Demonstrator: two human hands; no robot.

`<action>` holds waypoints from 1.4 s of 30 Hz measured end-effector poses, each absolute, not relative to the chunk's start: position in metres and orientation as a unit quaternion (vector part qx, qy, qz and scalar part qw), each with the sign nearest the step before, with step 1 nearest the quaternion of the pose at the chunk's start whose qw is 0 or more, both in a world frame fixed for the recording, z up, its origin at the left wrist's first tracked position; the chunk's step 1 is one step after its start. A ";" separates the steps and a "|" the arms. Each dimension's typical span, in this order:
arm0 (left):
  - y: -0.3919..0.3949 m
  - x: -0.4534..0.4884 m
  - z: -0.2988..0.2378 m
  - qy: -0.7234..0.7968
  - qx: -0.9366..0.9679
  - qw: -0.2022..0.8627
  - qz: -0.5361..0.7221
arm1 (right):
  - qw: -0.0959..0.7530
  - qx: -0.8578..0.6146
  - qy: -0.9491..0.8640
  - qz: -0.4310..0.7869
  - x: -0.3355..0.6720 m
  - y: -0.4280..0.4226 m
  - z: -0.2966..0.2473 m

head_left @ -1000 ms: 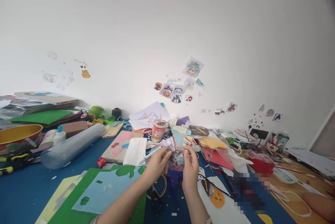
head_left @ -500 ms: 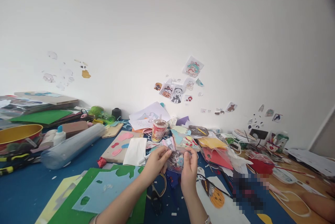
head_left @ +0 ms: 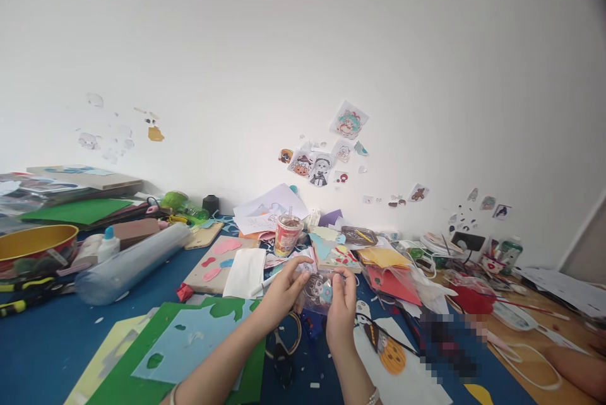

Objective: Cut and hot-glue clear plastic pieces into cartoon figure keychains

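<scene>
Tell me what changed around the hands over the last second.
The left hand has stretched its forefinger over the small clear packet, which has turned slightly so a dark-haired figure shows. Both hands keep their grip on it; the right hand barely shifted. The red cup, green sheet and scissors lie as before.

A plain white wall (head_left: 303,45) fills most of the view, evenly lit by soft light, with small cartoon stickers (head_left: 326,162) stuck low on it. Below runs a blue worktop (head_left: 42,339), turning to bare wood (head_left: 570,335) at the right.
</scene>
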State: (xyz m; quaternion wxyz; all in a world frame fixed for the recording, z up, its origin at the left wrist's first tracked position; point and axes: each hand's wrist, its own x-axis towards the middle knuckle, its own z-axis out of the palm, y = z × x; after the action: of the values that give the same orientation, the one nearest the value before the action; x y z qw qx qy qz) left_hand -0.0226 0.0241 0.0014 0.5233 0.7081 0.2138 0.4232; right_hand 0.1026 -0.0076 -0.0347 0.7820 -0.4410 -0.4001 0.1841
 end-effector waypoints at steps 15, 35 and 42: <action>0.023 -0.020 0.001 0.271 0.712 0.478 0.438 | 0.764 -0.444 -0.417 0.213 0.106 -0.004 -0.028; 0.042 -0.044 0.019 0.331 0.598 0.500 0.531 | 0.709 -0.379 -0.416 0.425 0.093 -0.007 -0.028; 0.046 -0.051 0.023 0.347 0.620 0.445 0.545 | 0.677 -0.396 -0.419 0.458 0.090 -0.008 -0.029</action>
State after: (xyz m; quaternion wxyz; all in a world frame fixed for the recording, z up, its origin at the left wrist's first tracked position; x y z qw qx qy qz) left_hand -0.0506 0.0456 0.0225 0.4449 0.6200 0.3474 0.5450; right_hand 0.0903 -0.0079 -0.0287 0.6767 -0.3965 -0.4186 0.4580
